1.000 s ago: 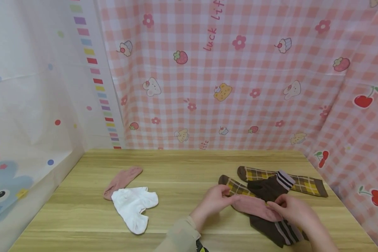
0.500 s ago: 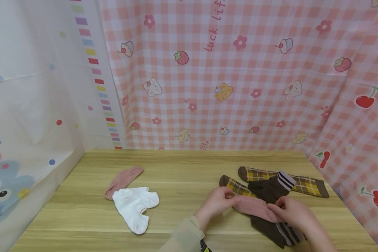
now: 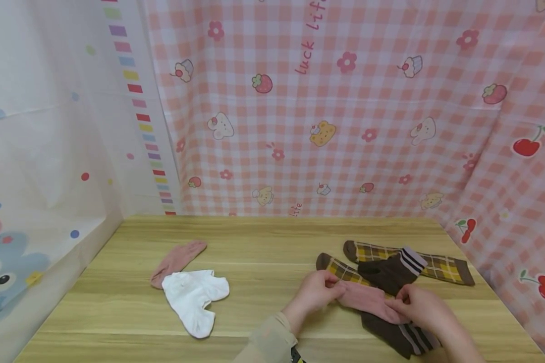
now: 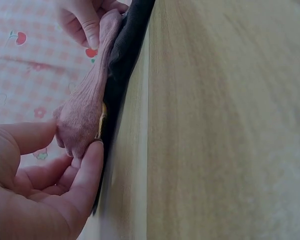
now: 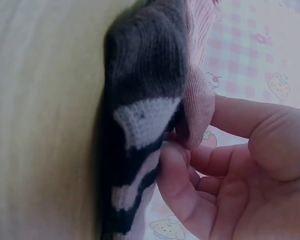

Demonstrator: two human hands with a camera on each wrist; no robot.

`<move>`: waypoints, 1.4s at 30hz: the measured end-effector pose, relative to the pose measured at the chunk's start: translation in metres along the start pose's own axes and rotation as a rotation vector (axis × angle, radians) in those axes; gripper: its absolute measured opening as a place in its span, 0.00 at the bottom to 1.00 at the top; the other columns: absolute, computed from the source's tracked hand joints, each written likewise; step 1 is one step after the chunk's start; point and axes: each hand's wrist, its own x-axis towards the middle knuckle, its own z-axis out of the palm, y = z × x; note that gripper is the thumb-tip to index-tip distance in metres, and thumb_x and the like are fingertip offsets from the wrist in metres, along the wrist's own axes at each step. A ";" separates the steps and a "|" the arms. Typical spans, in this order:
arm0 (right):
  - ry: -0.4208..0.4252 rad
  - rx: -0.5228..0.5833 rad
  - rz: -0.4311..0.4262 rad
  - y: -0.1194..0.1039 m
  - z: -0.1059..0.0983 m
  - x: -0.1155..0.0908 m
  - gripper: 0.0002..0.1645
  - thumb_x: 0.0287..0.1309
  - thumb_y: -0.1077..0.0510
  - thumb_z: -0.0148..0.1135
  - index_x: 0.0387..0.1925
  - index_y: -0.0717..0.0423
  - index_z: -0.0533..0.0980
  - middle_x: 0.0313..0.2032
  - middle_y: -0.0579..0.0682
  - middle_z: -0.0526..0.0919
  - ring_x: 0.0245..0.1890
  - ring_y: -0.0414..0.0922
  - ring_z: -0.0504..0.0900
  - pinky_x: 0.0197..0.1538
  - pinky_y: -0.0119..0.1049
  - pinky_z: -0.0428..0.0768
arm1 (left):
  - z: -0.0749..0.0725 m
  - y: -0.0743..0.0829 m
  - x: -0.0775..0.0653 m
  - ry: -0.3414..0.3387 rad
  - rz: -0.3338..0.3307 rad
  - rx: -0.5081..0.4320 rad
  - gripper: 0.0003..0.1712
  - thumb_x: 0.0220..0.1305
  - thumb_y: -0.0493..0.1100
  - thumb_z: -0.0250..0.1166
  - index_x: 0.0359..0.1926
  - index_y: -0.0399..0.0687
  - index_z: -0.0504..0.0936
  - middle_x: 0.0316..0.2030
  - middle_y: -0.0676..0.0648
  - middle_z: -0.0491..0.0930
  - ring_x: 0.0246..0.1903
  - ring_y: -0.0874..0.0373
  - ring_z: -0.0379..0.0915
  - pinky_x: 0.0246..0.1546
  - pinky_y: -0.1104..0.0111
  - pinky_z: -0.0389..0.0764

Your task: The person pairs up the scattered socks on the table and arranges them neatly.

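Observation:
A ribbed pink sock [image 3: 362, 297] stretches between both hands, over the dark brown sock with striped cuff [image 3: 392, 334]. Its left end is pinched by my left hand [image 3: 312, 292], thumb on one side and fingers on the other in the left wrist view. My right hand [image 3: 429, 308] pinches the other end, close beside the striped cuff [image 5: 147, 117] in the right wrist view. Behind the pink sock lie a second brown striped sock [image 3: 390, 272] and yellow-brown plaid socks [image 3: 442, 267], partly covered by the others.
On the left of the wooden table [image 3: 263, 252] lie another pink sock [image 3: 179, 259] and white socks [image 3: 193, 297] overlapping its lower end. A pink checked cloth [image 3: 277, 101] hangs behind the table's back edge, with more cloth at both sides.
Both hands keep their pinch on the pink sock, which has shifted only slightly. The other socks lie as before; the whole view moved a little.

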 end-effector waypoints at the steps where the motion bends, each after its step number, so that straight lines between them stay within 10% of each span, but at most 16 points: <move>1: 0.001 0.007 0.002 0.000 0.000 0.000 0.19 0.62 0.46 0.66 0.29 0.57 0.75 0.21 0.45 0.75 0.21 0.43 0.74 0.25 0.38 0.74 | 0.001 0.000 0.000 -0.004 -0.012 -0.022 0.12 0.61 0.39 0.70 0.40 0.32 0.83 0.28 0.51 0.80 0.26 0.64 0.75 0.29 0.73 0.78; 20: 0.049 0.005 -0.077 0.000 -0.004 0.002 0.15 0.61 0.51 0.68 0.31 0.58 0.74 0.23 0.45 0.74 0.24 0.43 0.70 0.29 0.38 0.71 | 0.008 -0.001 0.002 0.014 -0.114 -0.241 0.10 0.59 0.39 0.72 0.34 0.34 0.84 0.24 0.51 0.82 0.22 0.63 0.78 0.25 0.69 0.83; 42: 0.169 0.061 -0.130 -0.008 -0.005 0.002 0.06 0.61 0.57 0.67 0.34 0.56 0.80 0.28 0.44 0.81 0.27 0.42 0.74 0.30 0.37 0.73 | 0.008 -0.003 0.001 0.275 0.086 0.000 0.10 0.52 0.35 0.76 0.25 0.43 0.80 0.20 0.58 0.75 0.22 0.71 0.67 0.25 0.75 0.73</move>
